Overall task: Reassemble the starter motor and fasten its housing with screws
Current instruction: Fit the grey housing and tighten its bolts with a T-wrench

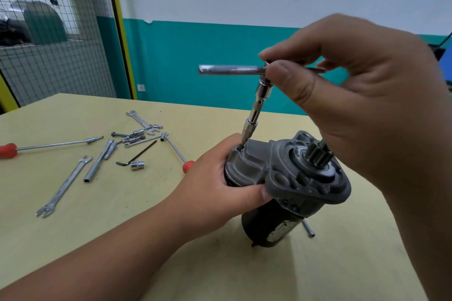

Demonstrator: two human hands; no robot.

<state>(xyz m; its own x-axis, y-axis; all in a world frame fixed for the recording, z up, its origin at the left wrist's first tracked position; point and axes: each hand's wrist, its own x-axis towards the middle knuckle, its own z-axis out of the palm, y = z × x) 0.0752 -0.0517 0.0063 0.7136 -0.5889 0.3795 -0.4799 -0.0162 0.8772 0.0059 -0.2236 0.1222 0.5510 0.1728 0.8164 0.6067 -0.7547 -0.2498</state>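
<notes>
Right grip (347,85) pinching T-handle driver (232,70), left grip (215,178) clasping starter motor (305,178), loose tools (98,162) well apart leftward

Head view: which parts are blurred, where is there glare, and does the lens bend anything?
In the head view the right hand, close to the lens, looks oversized and soft-edged; the starter motor is sharp. The T-handle driver shows glare on its chrome bar. The yellow post leans, likely wide-angle distortion. Shadows on the table are faint.
</notes>
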